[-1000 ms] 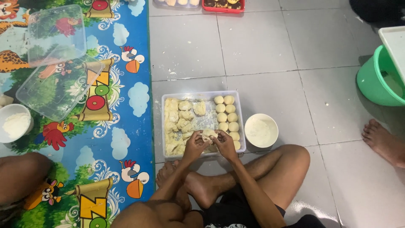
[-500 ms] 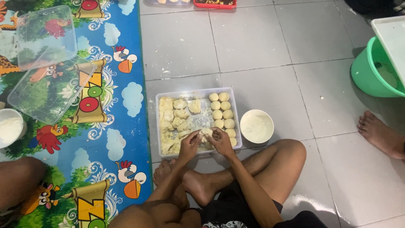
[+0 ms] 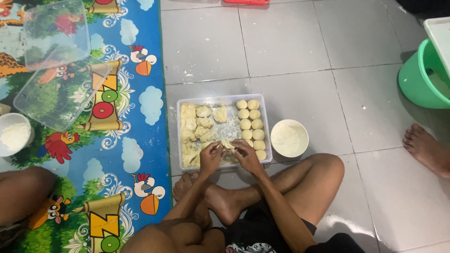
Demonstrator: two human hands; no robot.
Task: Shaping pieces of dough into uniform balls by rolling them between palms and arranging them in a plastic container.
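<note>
Person sits cross-legged on a grey tiled floor (image 3: 290, 51), both hands over the near edge of a clear plastic tray (image 3: 267, 112). Left hand (image 3: 211, 157) and right hand (image 3: 247, 156) meet at a small piece of dough (image 3: 228, 144); the fingers of both are pinched narrow around it, holding it just above the tray's near edge.

Tray contents: rough dough lumps (image 3: 199, 126) fill the left and middle parts; rolled dough balls (image 3: 251, 124) sit in two columns along the right edge. Some flour dusts the bare tray bottom between them.

A white bowl (image 3: 289, 138) holding white flour stands on the floor just beside the tray's right edge.

Left of the tray lies a colourful cartoon mat (image 3: 126, 117). Two clear lids (image 3: 61, 70) rest on its far part; a second white bowl (image 3: 15, 134) sits at its left edge.

A green basin (image 3: 417, 79) is at the right edge of the floor, another person's bare foot (image 3: 424, 146) near it.
</note>
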